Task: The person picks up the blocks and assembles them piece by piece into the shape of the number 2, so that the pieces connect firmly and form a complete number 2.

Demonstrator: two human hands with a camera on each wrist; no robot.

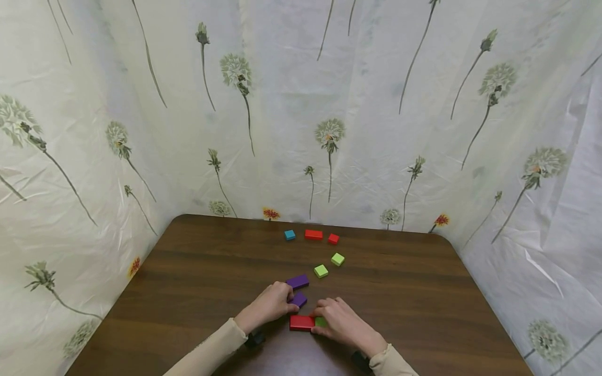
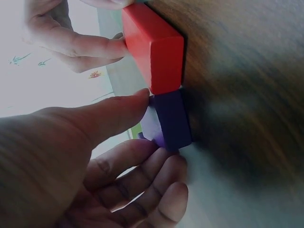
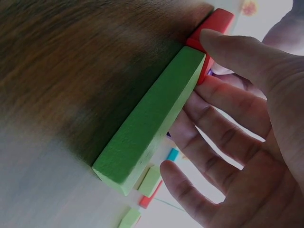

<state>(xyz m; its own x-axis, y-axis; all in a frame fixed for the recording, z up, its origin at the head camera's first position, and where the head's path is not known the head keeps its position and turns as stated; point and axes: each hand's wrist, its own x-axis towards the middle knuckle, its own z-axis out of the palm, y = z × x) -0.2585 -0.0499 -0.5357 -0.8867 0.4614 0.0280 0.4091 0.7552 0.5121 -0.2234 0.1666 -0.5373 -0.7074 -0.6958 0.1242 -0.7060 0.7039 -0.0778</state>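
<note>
Red block [image 1: 301, 323] lies on table [image 1: 400, 292], end-on to green block [image 3: 147, 118]; R hand [image 1: 342, 322] pinches it nr the joint. L hand [image 1: 269, 304] has nearer purple block [image 1: 299, 299] btwn thumb & fingers, just beyond red; contact unclear. Prob. lining-up step; next move likely calls for steady R grip while L squares purple up.

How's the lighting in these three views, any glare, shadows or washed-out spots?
Head view: fairly even light, with a pale sheen on the brown tabletop near the bottom edge; left wrist view: the dandelion-print curtain washes out nearly white; right wrist view: pale glare at lower left, soft dark shadow alongside the green block.
</note>
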